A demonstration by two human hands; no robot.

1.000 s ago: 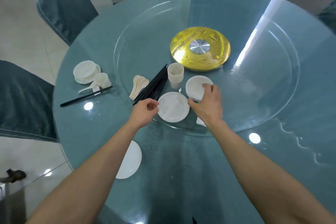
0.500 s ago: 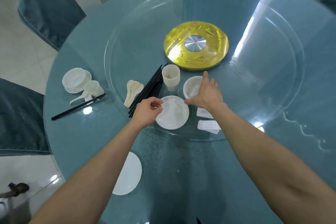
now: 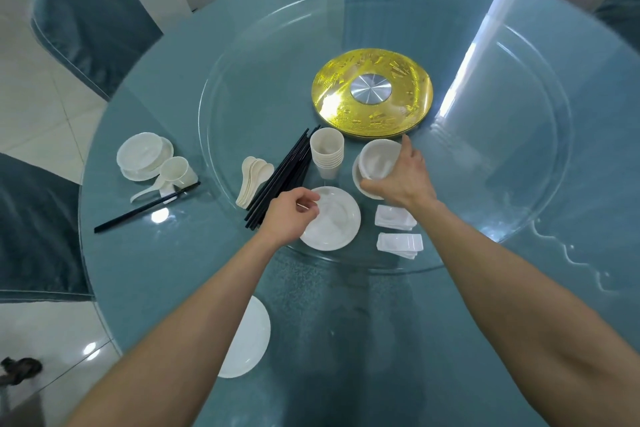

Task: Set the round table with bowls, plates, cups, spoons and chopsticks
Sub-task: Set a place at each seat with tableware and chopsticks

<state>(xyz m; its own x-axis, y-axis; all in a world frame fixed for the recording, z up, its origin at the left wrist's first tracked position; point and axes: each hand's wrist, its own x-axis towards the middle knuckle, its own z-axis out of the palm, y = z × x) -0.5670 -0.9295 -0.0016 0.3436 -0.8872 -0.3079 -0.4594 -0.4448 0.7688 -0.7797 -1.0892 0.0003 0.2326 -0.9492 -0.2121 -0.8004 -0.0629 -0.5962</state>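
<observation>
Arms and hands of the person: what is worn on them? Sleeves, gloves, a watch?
Nothing worn shows. The left hand and right hand are bare, without gloves, rings or watch. The left forearm and right forearm are uncovered to the frame edge.

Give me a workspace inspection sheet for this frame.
Surface: round glass table, glass turntable with gold hub.
Job's things: on turntable, plates, bowl stack, cups, spoons, chopsticks; one place laid at left; lone plate at near edge.
Clutter: two piles of white rectangular pieces.
Hands: right hand grips top bowl, tilted; left hand fingers curled at plate rim, grip unclear.
Cables: nothing seen.
Surroundings: covered chairs, tiled floor.
</observation>
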